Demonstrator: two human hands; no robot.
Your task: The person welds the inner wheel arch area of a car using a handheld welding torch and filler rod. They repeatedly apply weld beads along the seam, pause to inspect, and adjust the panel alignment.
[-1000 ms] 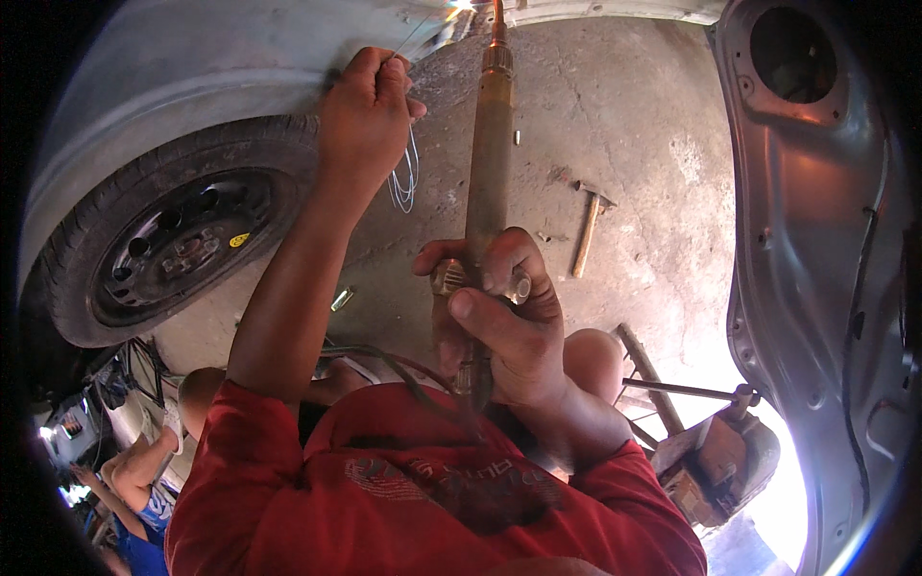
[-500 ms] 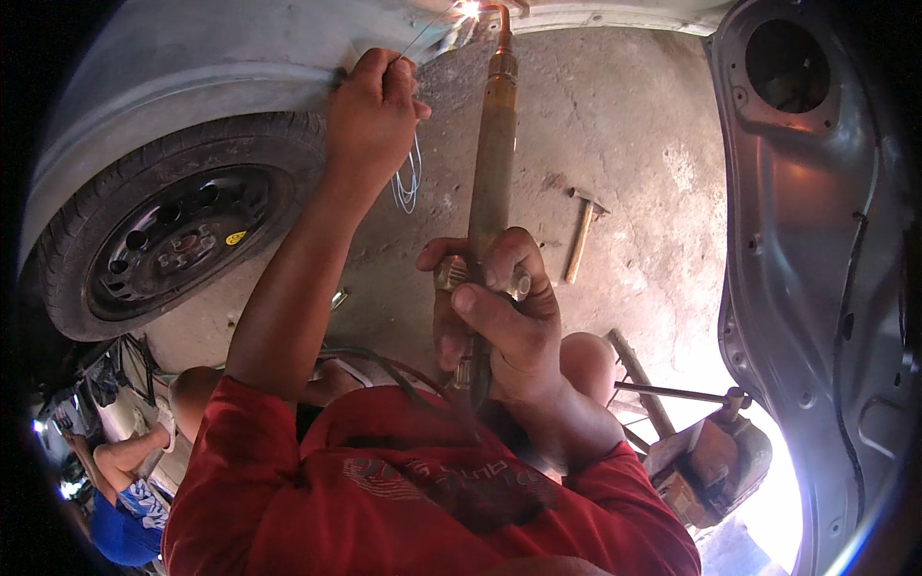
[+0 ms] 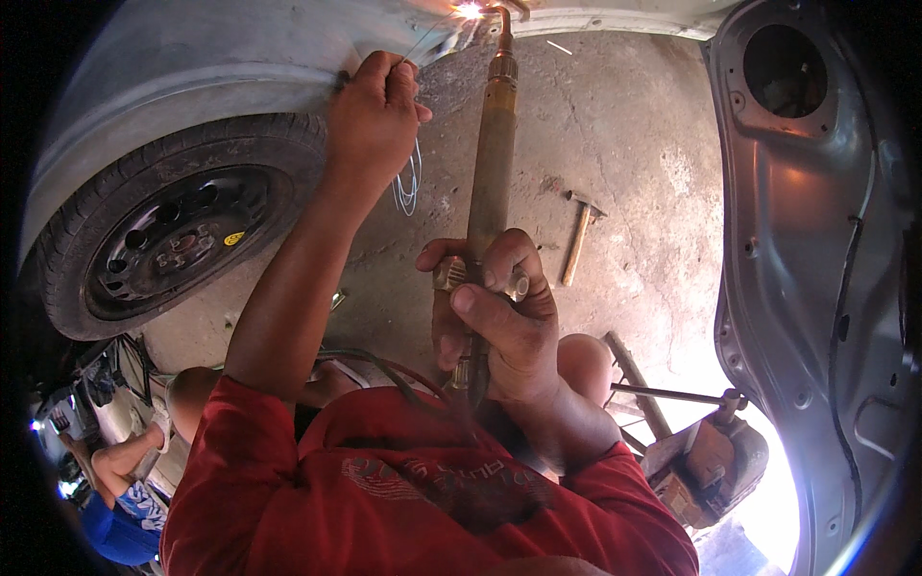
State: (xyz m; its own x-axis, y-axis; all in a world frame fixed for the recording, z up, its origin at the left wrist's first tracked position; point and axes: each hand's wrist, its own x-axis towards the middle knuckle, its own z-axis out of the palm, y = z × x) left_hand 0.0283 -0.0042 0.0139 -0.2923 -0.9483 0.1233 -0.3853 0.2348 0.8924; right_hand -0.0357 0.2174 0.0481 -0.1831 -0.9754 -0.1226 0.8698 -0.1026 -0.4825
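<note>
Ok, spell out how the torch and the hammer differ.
The torch is gripped in the right hand, while the hammer lies on the floor.
The torch has a brass-coloured tubular body; the hammer has a pale wooden handle and a dark head.
The torch ends in a bent tip beside a bright glow; the hammer ends in a crosswise head.
Both are long, slim tools.

Versus first frame: bent nozzle (image 3: 504, 25) of the torch (image 3: 493, 144), then cropped by the top edge, now visible at top centre; bright glow (image 3: 470, 11) beside its tip fuller in view. Left hand (image 3: 375, 108) slightly farther right. New: thin pale streak (image 3: 559, 47), top right of centre, possibly a spark; too small to tell.
</note>
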